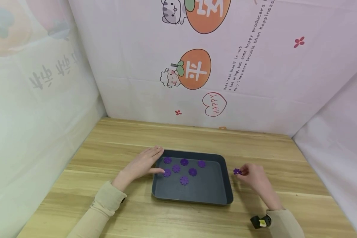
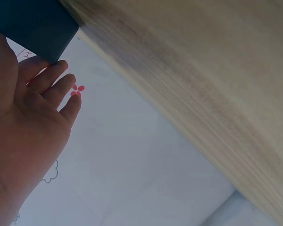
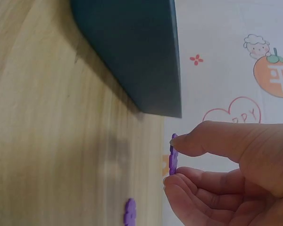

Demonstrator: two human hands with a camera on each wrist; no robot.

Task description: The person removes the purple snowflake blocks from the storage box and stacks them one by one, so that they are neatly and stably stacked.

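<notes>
Several purple notched plastic discs (image 1: 184,180), like snowflake building pieces, lie flat in a dark grey rectangular tray (image 1: 208,188) on the table. At the tray's left far corner rests my left hand (image 1: 141,163), its fingers extended against the outside and its thumb reaching over the rim beside a disc. In the left wrist view, these fingers touch the tray corner, only slightly bent. Just right of the tray, my right hand (image 1: 254,177) pinches one purple disc (image 3: 173,155) on edge between thumb and fingertips.
Another purple disc (image 3: 129,213) shows below the right hand in the right wrist view. The wooden table (image 1: 122,211) is bounded by white printed cloth (image 1: 131,86) at the back and sides. A black strap device (image 1: 260,222) sits at the right wrist.
</notes>
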